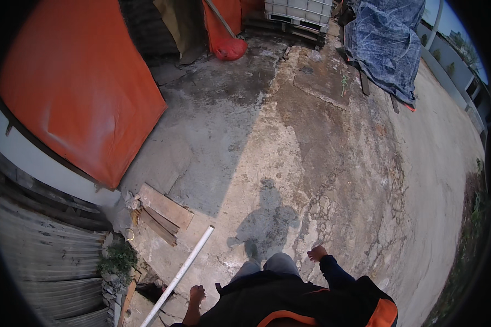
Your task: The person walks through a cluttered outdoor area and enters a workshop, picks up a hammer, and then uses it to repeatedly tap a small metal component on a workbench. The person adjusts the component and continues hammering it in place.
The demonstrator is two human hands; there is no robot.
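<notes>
My left hand [197,294] hangs low beside my body with its fingers curled in, and nothing shows in it. To its left, a long white pipe [180,273] slants up from the lower edge of the picture; the hand is apart from it. On the other side, my right hand [317,254] is held out in front of my dark sleeve. Its fingers are curled too, with no object visible in them. Below that hand lies cracked, sunlit concrete [343,218].
Short boards [166,207] lie by corrugated sheets [49,256] at left. An orange tarp [82,92] hangs above them. Farther off are a red bundle [231,49], a caged white tank [300,11] and a blue-grey tarp-covered pile [384,49]. A dirt road [447,158] runs along the right.
</notes>
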